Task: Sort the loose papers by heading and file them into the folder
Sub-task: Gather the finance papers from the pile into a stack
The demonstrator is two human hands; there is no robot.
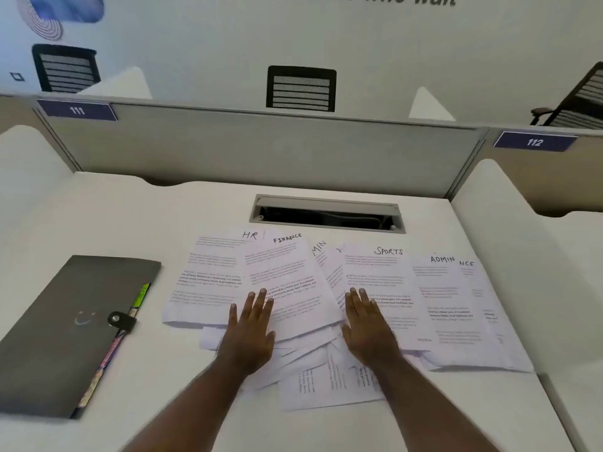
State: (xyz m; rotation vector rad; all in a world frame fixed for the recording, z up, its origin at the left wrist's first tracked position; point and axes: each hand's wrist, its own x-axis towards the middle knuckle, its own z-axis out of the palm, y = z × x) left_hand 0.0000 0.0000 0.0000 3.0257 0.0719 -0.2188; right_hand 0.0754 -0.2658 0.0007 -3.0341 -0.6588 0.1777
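With both hands, left hand (249, 331) and right hand (367, 327), pressing flat with spread grip on the loose papers (385, 288), sorting appears barely begun; next, group sheets by heading beside the closed folder (65, 327).

You sit at a white counter (98, 216) with an open cable tray (328, 214) at its back edge. A grey partition (261, 148) carries labels 111 (77, 110) and 112 (534, 142). Beyond it, black mesh chairs (301, 89) stand against a white wall (228, 34).

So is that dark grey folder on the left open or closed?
Closed. The dark grey folder lies flat on the white desk, its snap strap wrapped over the edge.
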